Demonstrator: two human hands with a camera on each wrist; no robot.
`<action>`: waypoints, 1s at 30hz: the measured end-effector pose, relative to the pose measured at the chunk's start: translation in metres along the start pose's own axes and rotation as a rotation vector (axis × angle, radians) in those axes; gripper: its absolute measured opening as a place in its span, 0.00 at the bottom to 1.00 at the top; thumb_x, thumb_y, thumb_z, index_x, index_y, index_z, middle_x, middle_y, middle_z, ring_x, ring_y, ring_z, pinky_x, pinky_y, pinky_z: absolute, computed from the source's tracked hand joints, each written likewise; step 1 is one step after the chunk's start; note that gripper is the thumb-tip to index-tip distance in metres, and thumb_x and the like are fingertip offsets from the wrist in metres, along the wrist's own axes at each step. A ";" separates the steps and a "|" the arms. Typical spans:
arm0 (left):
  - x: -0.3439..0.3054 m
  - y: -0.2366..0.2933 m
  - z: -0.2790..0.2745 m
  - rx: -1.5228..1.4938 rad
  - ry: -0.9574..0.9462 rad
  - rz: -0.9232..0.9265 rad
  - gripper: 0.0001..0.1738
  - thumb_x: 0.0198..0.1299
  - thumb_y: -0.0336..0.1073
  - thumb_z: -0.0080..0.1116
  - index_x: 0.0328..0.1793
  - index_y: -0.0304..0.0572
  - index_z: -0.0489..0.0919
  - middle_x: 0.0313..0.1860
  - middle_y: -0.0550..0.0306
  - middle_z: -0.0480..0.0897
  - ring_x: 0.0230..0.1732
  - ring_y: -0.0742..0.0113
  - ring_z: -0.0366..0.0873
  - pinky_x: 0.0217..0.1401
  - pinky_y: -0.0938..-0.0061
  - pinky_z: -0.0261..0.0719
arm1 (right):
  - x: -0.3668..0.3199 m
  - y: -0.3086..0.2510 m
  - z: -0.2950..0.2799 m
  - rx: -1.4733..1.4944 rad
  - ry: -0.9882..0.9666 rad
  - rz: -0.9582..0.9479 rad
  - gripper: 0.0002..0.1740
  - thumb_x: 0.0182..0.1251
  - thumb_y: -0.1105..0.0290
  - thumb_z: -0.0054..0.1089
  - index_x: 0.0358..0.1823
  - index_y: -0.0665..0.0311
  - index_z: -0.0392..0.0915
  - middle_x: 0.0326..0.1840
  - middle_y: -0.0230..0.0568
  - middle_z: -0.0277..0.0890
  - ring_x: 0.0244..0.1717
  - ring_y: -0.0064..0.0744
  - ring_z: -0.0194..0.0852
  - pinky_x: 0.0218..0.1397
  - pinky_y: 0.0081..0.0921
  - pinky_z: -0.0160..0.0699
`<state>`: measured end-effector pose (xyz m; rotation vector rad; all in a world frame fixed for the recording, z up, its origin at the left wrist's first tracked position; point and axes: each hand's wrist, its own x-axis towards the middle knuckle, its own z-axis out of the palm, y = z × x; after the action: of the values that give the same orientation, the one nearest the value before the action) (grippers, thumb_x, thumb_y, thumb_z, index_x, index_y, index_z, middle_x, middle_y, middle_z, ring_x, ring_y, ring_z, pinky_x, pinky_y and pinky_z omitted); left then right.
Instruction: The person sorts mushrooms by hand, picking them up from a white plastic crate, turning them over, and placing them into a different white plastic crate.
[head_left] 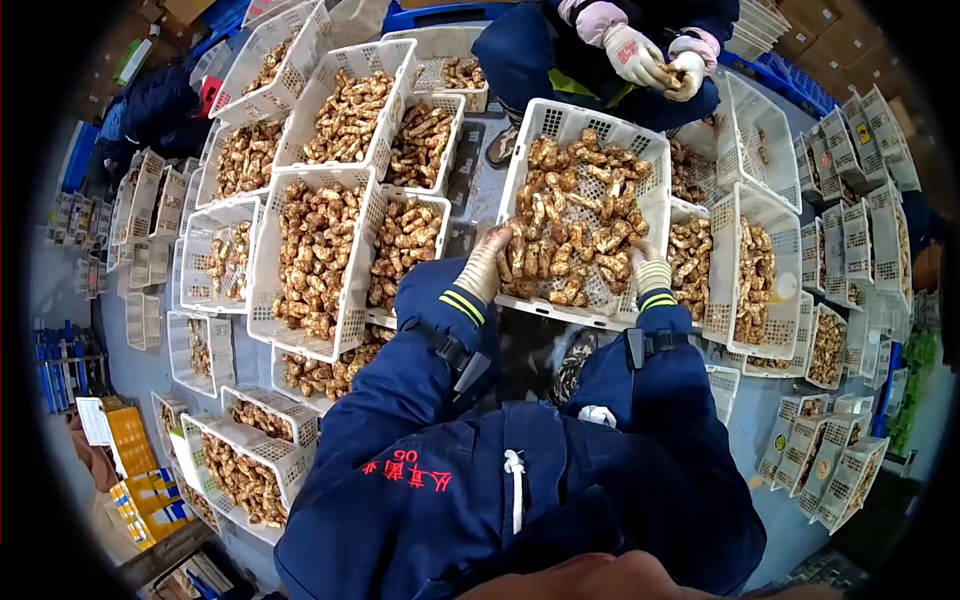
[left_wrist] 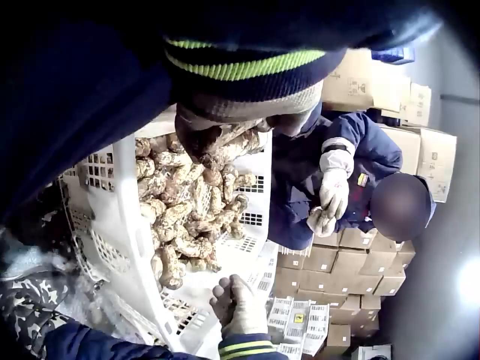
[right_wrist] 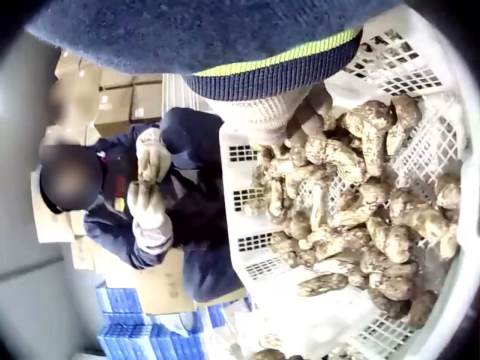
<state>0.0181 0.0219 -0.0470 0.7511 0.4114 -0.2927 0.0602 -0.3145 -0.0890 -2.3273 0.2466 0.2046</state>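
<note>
A white plastic crate (head_left: pixel 588 318) in front of me holds many brown-and-cream mushrooms (head_left: pixel 570 215) with thick stems. Both hands wear pale knitted gloves with darkened fingers. My left hand (head_left: pixel 484 268) is at the crate's left side, its fingers curled at a mushroom (left_wrist: pixel 238 144) above the pile in the left wrist view. On the opposite side, my right hand (head_left: pixel 645 268) reaches over the rim, its loosely bent fingers (right_wrist: pixel 306 124) right at the mushrooms by the crate wall. In the left wrist view, the right hand (left_wrist: pixel 244 307) shows nothing between its fingers.
Stacked white crates of mushrooms (head_left: pixel 320 245) stand close on my left, and more crates (head_left: pixel 755 270) on my right. Across from me, another person in white gloves (head_left: pixel 640 60) handles a small piece. Cardboard boxes (left_wrist: pixel 352 270) are piled behind that person.
</note>
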 end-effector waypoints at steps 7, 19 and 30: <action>0.016 -0.006 -0.017 0.053 0.112 0.111 0.15 0.65 0.46 0.56 0.53 0.49 0.77 0.39 0.64 0.79 0.44 0.72 0.76 0.47 0.76 0.73 | -0.011 -0.038 0.054 -0.488 -0.613 0.162 0.41 0.56 0.39 0.54 0.60 0.68 0.73 0.61 0.61 0.71 0.65 0.52 0.68 0.69 0.37 0.64; 0.006 0.006 0.001 -0.324 -0.057 -0.083 0.28 0.63 0.51 0.57 0.62 0.39 0.73 0.58 0.50 0.78 0.57 0.54 0.77 0.63 0.58 0.74 | -0.013 -0.046 0.070 0.126 -0.350 0.134 0.43 0.52 0.59 0.70 0.65 0.76 0.63 0.54 0.57 0.75 0.54 0.39 0.76 0.57 0.30 0.75; -0.014 0.022 0.018 -0.460 -0.123 -0.159 0.41 0.64 0.67 0.42 0.66 0.35 0.67 0.61 0.44 0.75 0.60 0.49 0.75 0.64 0.55 0.73 | -0.077 -0.183 0.052 0.641 -0.364 -0.309 0.48 0.57 0.46 0.69 0.69 0.70 0.59 0.53 0.50 0.74 0.49 0.33 0.76 0.54 0.27 0.77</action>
<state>0.0188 0.0264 -0.0155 0.2489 0.4029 -0.3749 0.0252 -0.1430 0.0187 -1.6265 -0.2067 0.3325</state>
